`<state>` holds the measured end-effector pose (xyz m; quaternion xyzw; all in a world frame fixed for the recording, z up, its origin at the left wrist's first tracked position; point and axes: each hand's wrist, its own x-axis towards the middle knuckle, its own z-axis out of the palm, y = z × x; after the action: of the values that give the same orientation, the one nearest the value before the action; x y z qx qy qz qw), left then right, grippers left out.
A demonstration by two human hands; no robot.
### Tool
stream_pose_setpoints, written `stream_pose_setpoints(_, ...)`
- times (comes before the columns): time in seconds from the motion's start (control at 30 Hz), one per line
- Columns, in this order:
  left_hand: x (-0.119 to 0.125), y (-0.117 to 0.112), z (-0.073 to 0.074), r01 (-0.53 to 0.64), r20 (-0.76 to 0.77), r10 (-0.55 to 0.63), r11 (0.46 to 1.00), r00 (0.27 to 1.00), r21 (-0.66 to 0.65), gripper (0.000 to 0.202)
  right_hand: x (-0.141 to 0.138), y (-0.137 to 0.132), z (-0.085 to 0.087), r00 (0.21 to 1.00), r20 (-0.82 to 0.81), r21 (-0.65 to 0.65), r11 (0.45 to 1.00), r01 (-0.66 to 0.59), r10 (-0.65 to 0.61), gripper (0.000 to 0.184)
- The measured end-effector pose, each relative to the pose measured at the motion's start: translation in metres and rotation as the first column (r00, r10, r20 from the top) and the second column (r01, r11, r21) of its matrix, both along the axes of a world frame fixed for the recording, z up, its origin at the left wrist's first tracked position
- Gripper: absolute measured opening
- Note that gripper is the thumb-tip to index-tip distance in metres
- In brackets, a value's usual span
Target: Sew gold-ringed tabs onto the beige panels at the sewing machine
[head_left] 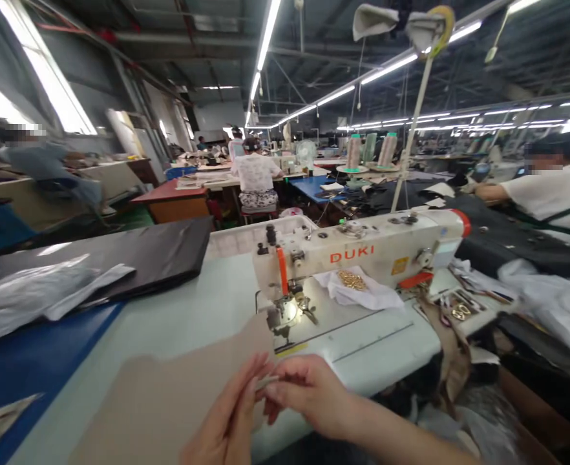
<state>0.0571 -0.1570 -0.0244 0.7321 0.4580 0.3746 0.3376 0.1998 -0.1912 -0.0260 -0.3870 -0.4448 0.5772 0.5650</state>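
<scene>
My left hand [229, 420] and my right hand [309, 391] meet at the near edge of the sewing table. Both pinch a small pale strip [267, 382] held between their fingertips. Under them lies a large tan sheet of material [163, 394], which reaches up to the needle area [285, 313] of the white DUKI sewing machine [362, 252]. I cannot tell whether the strip is part of that sheet.
A white cloth with small gold metal parts [353, 281] lies under the machine arm. A black sheet [134, 255] and clear plastic bags [33, 294] are at the left. Thread cones [369, 152] stand behind. A person in white [547, 194] sits at the right, others work farther back.
</scene>
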Motion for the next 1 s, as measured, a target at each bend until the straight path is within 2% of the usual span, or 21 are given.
stream_pose_setpoints(0.07, 0.017, 0.005, -0.001, 0.101, -0.005, -0.102, 0.994, 0.995, -0.048, 0.041, 0.021, -0.009, -0.005, 0.995, 0.04, 0.003, 0.996, 0.093, -0.093, 0.04)
stream_pose_setpoints(0.13, 0.03, 0.01, -0.002, 0.172, -0.012, -0.174, 0.978, 0.985, -0.117, 0.042, 0.039, -0.018, -0.008, 0.972, 0.15, 0.041, 0.984, 0.176, -0.18, 0.039)
stream_pose_setpoints(0.23, 0.047, 0.016, -0.003, 0.227, -0.057, -0.244, 0.951, 0.968, -0.208, 0.037, 0.056, -0.028, -0.007, 0.888, 0.38, 0.104, 0.965, 0.239, -0.261, 0.038)
stream_pose_setpoints(0.37, 0.06, 0.023, 0.002, 0.228, -0.117, -0.261, 0.944, 0.958, -0.237, 0.027, 0.069, -0.031, 0.0, 0.754, 0.611, 0.16, 0.971, 0.178, -0.239, 0.035)
stream_pose_setpoints(0.43, 0.062, 0.028, 0.006, 0.204, -0.149, -0.242, 0.951, 0.959, -0.234, 0.028, 0.079, -0.026, 0.004, 0.689, 0.695, 0.182, 0.977, 0.108, -0.205, 0.033)
stream_pose_setpoints(0.5, 0.059, 0.034, 0.01, 0.147, -0.194, -0.195, 0.96, 0.961, -0.237, 0.032, 0.098, -0.017, 0.008, 0.611, 0.759, 0.214, 0.972, 0.094, -0.226, 0.031)
stream_pose_setpoints(0.53, 0.057, 0.038, 0.012, 0.109, -0.216, -0.164, 0.964, 0.963, -0.243, 0.035, 0.11, -0.011, 0.01, 0.554, 0.79, 0.231, 0.965, 0.125, -0.261, 0.031)
stream_pose_setpoints(0.57, 0.055, 0.043, 0.012, 0.073, -0.231, -0.135, 0.963, 0.963, -0.258, 0.039, 0.124, -0.003, 0.011, 0.463, 0.83, 0.253, 0.95, 0.182, -0.31, 0.029)
stream_pose_setpoints(0.6, 0.052, 0.047, 0.013, 0.043, -0.238, -0.112, 0.96, 0.965, -0.277, 0.042, 0.139, 0.005, 0.012, 0.344, 0.874, 0.269, 0.932, 0.243, -0.342, 0.027)
stream_pose_setpoints(0.63, 0.049, 0.051, 0.012, 0.022, -0.239, -0.098, 0.953, 0.966, -0.302, 0.045, 0.153, 0.015, 0.012, 0.19, 0.925, 0.268, 0.918, 0.292, -0.33, 0.025)
stream_pose_setpoints(0.67, 0.047, 0.055, 0.011, 0.01, -0.233, -0.091, 0.945, 0.968, -0.328, 0.047, 0.167, 0.024, 0.011, 0.025, 0.963, 0.246, 0.912, 0.329, -0.269, 0.024)
stream_pose_setpoints(0.73, 0.044, 0.061, 0.007, 0.002, -0.211, -0.087, 0.928, 0.974, -0.373, 0.051, 0.188, 0.043, 0.008, -0.081, 0.976, 0.216, 0.901, 0.375, -0.201, 0.023)
stream_pose_setpoints(0.87, 0.039, 0.068, -0.003, 0.011, -0.16, -0.084, 0.913, 0.984, -0.409, 0.057, 0.202, 0.068, 0.002, -0.139, 0.988, 0.115, 0.912, 0.394, -0.065, 0.02)
stream_pose_setpoints(1.0, 0.032, 0.07, -0.007, -0.036, -0.161, -0.033, 0.912, 0.986, -0.409, 0.06, 0.201, 0.074, 0.003, -0.162, 0.986, 0.034, 0.911, 0.411, 0.037, 0.025)
